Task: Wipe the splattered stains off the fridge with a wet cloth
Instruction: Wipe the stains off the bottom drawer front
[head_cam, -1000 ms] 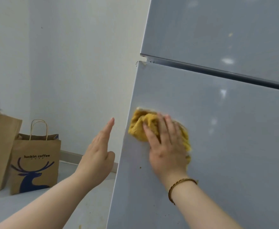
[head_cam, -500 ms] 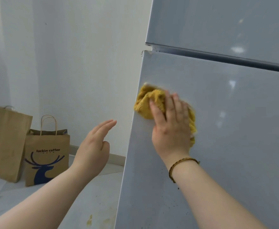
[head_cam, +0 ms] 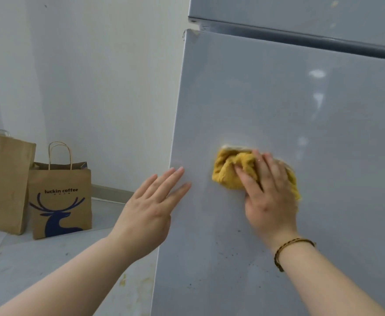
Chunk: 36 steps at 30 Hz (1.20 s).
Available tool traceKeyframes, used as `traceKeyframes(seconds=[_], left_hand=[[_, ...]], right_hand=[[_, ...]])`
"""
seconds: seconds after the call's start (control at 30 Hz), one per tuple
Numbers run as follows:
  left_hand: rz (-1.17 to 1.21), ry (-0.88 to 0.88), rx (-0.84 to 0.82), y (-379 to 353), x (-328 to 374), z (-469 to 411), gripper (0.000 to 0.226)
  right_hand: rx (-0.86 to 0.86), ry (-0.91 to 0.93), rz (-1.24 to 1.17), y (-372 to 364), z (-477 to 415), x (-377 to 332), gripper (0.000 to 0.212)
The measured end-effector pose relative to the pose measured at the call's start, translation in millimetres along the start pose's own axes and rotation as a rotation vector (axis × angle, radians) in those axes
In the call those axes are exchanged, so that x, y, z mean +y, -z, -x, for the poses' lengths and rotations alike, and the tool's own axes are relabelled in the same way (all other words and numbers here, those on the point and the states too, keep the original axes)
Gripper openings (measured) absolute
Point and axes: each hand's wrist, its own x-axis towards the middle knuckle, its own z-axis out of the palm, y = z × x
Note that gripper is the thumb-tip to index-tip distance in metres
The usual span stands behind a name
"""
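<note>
A grey-blue fridge fills the right side, and its lower door (head_cam: 278, 106) faces me. My right hand (head_cam: 268, 197) presses a crumpled yellow cloth (head_cam: 228, 169) flat against that door, fingers spread over the cloth. My left hand (head_cam: 150, 206) has straight fingers whose tips reach the door's left edge. Small dark splatter specks (head_cam: 230, 254) dot the door below the cloth and beside my right wrist. A yellowish spot (head_cam: 334, 3) shows on the upper door.
Two brown paper bags stand on the floor at the left by the white wall: a plain one (head_cam: 4, 181) and one printed with a blue deer (head_cam: 60, 201). Yellowish stains (head_cam: 139, 286) mark the pale floor next to the fridge.
My right hand slid the cloth from the door's left edge to the right and lower on the door. My left hand moved right until its fingertips reached the door edge.
</note>
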Motion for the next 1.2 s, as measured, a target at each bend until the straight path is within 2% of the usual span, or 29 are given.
traceKeyframes(seconds=[0.1, 0.17, 0.27, 0.43, 0.53, 0.6, 0.67, 0.77, 0.83, 0.9, 0.97, 1.03, 1.13, 1.2], left_hand=[[-0.102, -0.010, 0.018, -16.3, -2.8, 5.2, 0.065], [-0.132, -0.004, 0.019, -26.4, -5.4, 9.8, 0.072], [-0.173, -0.044, 0.029, -34.9, -3.7, 14.6, 0.075], [-0.174, -0.083, 0.046, -48.3, 2.3, 23.1, 0.080], [-0.189, -0.106, 0.042, -57.7, 6.6, 24.0, 0.082], [-0.193, -0.097, 0.053, -62.3, 9.9, 23.5, 0.080], [-0.184, -0.070, 0.068, -67.1, 13.7, 23.6, 0.079], [-0.181, -0.034, 0.087, -72.4, 17.7, 24.0, 0.078], [-0.172, -0.026, 0.096, -74.7, 19.1, 24.6, 0.077], [-0.166, -0.019, 0.096, -76.0, 18.9, 25.4, 0.076], [-0.170, -0.013, 0.079, -75.7, 18.4, 25.8, 0.076], [-0.170, -0.003, 0.064, -74.5, 19.1, 26.1, 0.074], [-0.167, 0.029, 0.053, -72.5, 23.8, 26.5, 0.070], [-0.163, 0.049, 0.049, -72.6, 28.5, 26.1, 0.071]], right_hand=[[0.108, -0.220, 0.002, -3.2, -11.0, -8.7, 0.047], [0.099, -0.219, 0.003, -12.5, 7.1, -24.9, 0.044], [-0.039, -0.006, -0.005, -26.5, 58.4, -43.6, 0.042], [-0.366, 0.495, 0.031, -30.1, 141.7, -48.9, 0.036], [-0.429, 0.620, 0.042, -21.7, 143.4, -34.7, 0.036], [-0.349, 0.530, -0.027, -15.6, 124.4, -18.0, 0.028], [-0.218, 0.385, -0.085, -8.7, 95.3, 5.0, 0.034], [-0.051, 0.124, -0.027, 3.0, 59.2, 32.9, 0.037], [0.043, -0.090, -0.010, 4.8, 56.6, 32.3, 0.045], [0.077, -0.180, 0.003, -0.3, 73.3, 19.7, 0.048], [0.005, -0.103, 0.040, -7.1, 106.8, 8.8, 0.056], [-0.146, 0.105, 0.053, -9.0, 145.0, 5.4, 0.062], [-0.377, 0.522, 0.044, -1.4, 182.7, 16.7, 0.037], [-0.493, 0.730, 0.080, 6.0, 182.0, 32.7, 0.034]])
